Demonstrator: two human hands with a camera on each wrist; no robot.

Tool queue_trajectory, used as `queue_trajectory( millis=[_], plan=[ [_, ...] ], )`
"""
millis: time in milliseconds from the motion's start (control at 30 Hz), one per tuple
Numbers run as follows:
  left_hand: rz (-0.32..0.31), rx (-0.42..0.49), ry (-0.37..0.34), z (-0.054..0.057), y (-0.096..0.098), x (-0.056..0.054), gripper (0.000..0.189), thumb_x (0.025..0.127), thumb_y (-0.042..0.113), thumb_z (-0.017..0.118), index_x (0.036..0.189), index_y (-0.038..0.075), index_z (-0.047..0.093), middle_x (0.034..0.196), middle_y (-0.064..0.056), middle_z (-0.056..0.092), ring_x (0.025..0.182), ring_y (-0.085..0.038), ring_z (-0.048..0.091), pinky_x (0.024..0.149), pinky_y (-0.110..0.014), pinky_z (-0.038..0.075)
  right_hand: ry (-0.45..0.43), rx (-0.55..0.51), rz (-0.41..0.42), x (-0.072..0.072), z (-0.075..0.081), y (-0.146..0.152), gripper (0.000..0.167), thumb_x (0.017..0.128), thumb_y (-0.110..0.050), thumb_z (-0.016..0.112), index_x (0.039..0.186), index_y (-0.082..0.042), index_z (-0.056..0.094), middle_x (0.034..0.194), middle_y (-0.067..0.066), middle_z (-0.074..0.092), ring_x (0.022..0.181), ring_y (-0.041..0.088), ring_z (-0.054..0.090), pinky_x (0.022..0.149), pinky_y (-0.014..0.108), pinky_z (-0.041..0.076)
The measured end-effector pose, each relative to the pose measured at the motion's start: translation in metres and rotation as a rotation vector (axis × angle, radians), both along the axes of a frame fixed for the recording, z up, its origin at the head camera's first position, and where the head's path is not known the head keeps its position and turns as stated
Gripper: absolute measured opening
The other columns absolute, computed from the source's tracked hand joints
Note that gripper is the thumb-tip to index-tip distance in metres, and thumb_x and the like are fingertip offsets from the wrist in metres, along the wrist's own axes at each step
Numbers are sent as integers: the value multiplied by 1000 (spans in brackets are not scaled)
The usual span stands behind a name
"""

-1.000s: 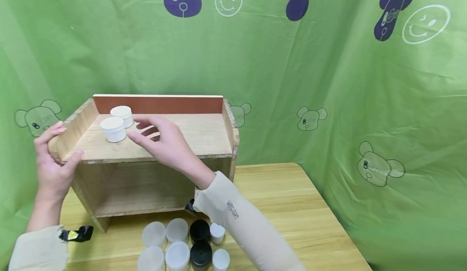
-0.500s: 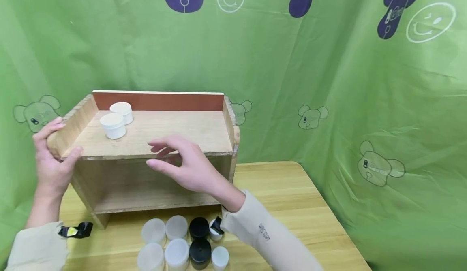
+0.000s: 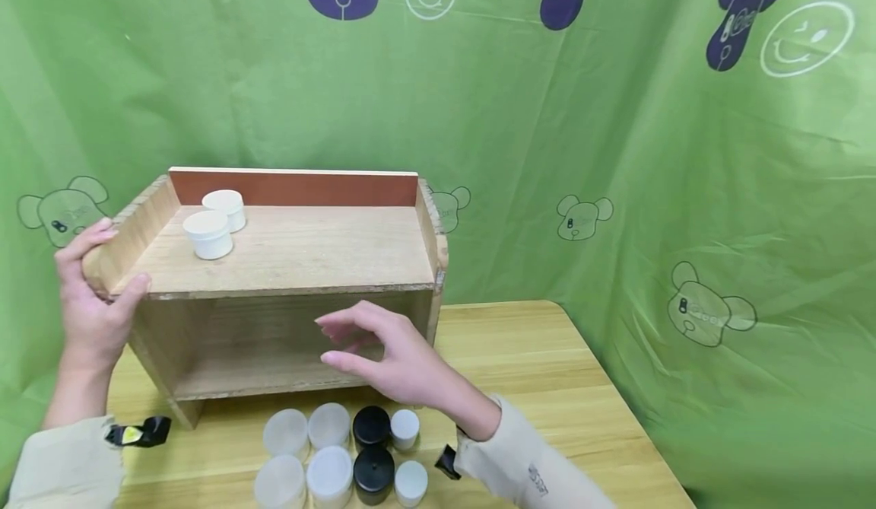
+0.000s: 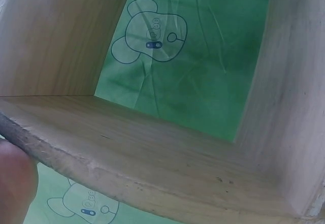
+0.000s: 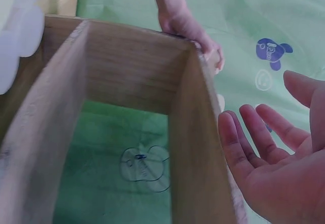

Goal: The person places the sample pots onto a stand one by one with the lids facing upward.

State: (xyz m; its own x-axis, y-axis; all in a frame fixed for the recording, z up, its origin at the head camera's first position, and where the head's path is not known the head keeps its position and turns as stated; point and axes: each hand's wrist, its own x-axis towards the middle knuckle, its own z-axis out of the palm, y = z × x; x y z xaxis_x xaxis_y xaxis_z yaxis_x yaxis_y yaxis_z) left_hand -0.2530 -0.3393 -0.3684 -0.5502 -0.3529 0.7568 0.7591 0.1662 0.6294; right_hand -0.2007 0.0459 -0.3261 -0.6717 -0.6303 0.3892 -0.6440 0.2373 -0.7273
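A two-level wooden shelf (image 3: 335, 254) stands on the table. My left hand (image 3: 92, 311) grips its upper left side panel, thumb at the front and fingers round the outside. A fingertip (image 4: 18, 183) of it shows beside the panel's edge in the left wrist view. Two white lidded jars (image 3: 211, 244) sit on the top board near the left, one behind the other. My right hand (image 3: 393, 353) hovers in front of the lower compartment, fingers loosely curved and apart, holding nothing. In the right wrist view its palm (image 5: 284, 188) faces the shelf's front.
Several jars stand in two rows before the shelf: frosted ones (image 3: 330, 475) at the left, black ones (image 3: 373, 475) in the middle, small white ones (image 3: 411, 482) at the right. A green printed curtain (image 3: 506, 151) hangs behind and beside the wooden table (image 3: 534, 387).
My right hand has drawn back from beside the white jars on the top board, moving right and down to the shelf's front. The left hand keeps its grip; the jars stay put.
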Motion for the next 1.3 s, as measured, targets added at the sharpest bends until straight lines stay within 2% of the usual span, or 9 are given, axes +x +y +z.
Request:
queue_trajectory(
  millis=[167,400,567,700,900,1100,1200,1300],
  plan=[
    [-6,2,-7,1,0,0,70,74,-11,69,138,-9,41,153,-8,48,129,-16,49,95,-20,47,-41,-10,-7,-2,-22,15,37,98,-22,70,135,-14,67,122,3,69,110,21,68,95,28,60],
    [64,-49,-33,1,0,3,69,76,-8,68,139,-8,41,154,-4,49,130,-15,49,96,-19,47,-166,5,-57,-6,-59,37,37,100,-24,68,135,-12,66,122,11,68,108,21,69,95,30,60],
    [57,-54,-20,1,0,2,70,76,-8,68,140,-9,40,153,-5,49,131,-15,49,100,-19,47,-228,26,-89,-13,-92,52,38,100,-21,68,133,-3,65,123,20,68,108,25,69,95,30,60],
    [55,-52,-30,1,1,3,70,76,-7,69,140,-9,40,154,-5,49,131,-16,49,98,-20,48,-306,53,-101,-14,-118,66,39,98,-18,69,133,1,64,124,19,69,111,32,68,96,28,59],
    [39,-49,-15,2,1,3,70,76,-9,68,139,-9,40,154,-6,48,130,-15,49,96,-19,48,-409,63,-82,-16,-150,83,43,97,-14,70,137,-2,62,129,18,66,118,44,62,99,26,57],
    [-5,-17,21,1,1,2,71,74,-11,69,139,-10,41,153,-8,49,132,-17,48,98,-17,48,-433,58,-92,-20,-171,91,46,94,-10,72,137,3,60,131,24,63,120,47,60,104,38,57],
    [-8,-4,18,1,1,2,71,73,-12,69,139,-10,42,153,-9,49,132,-17,48,98,-16,48,-447,61,-93,-21,-178,92,49,93,-9,73,137,6,58,134,28,61,121,46,60,106,41,56],
    [21,-23,-1,2,1,2,71,74,-10,69,139,-10,41,153,-8,49,132,-17,48,97,-17,48,-453,72,-98,-22,-183,94,51,93,-9,74,138,7,57,135,29,60,121,45,61,105,41,57]
  ],
)
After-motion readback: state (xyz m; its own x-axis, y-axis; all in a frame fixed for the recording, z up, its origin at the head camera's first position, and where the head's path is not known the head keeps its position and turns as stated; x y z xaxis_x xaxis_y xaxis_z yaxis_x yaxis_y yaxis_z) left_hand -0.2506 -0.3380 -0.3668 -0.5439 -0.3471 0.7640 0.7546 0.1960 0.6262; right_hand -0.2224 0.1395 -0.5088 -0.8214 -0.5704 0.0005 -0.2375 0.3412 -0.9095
